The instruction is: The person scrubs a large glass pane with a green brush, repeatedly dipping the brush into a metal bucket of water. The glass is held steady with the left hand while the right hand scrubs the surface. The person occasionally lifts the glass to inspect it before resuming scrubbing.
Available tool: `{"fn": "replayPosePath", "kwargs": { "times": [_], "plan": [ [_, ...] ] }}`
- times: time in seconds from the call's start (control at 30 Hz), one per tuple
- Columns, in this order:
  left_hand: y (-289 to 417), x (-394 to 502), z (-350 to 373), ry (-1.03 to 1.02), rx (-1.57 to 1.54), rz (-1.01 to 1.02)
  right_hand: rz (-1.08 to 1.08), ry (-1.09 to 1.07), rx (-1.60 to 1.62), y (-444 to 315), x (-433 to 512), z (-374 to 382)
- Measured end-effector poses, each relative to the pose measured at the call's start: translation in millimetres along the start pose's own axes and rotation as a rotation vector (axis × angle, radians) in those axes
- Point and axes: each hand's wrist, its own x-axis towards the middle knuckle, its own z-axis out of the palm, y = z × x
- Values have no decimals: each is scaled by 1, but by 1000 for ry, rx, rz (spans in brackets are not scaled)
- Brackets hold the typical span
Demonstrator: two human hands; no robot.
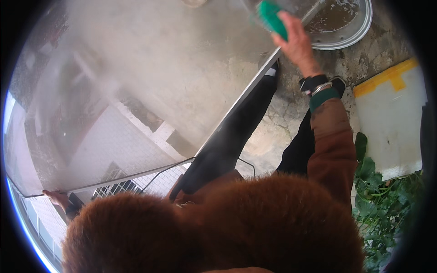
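A large framed mesh screen (pixel 164 112) slants across the left half of the view, and the floor shows hazily through it. At its lower left corner my left hand (pixel 58 199) grips the edge of the frame. Farther out, my right hand (pixel 295 42) holds a green scrubber (pixel 272 18). Motion blur hides whether the scrubber is a brush or a sponge. It lies over the far part of the screen, beside the pale frame bar (pixel 239 102). That bar runs past my leg toward a metal basin (pixel 364 24) of brown, foamy water.
On the right rests a white foam panel (pixel 389 119) with yellow tape along its edge. Leafy green plants (pixel 382 204) grow below it. My black-trousered leg (pixel 228 133) stands close to the frame bar on the cracked concrete floor (pixel 269 133). A fur collar (pixel 218 221) covers the near view.
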Motion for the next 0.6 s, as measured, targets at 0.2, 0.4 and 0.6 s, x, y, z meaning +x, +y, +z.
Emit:
{"fn": "replayPosePath", "kwargs": {
  "times": [0.2,0.4,0.6],
  "plan": [
    [-26,42,-16,186,41,-124,577,470,-282,63,46,-35],
    [-57,76,-15,138,-24,-84,1260,529,1041,18,-13,-29],
    [-45,59,-2,180,-21,5,1192,524,1250,-59,-51,18]
  ]
}}
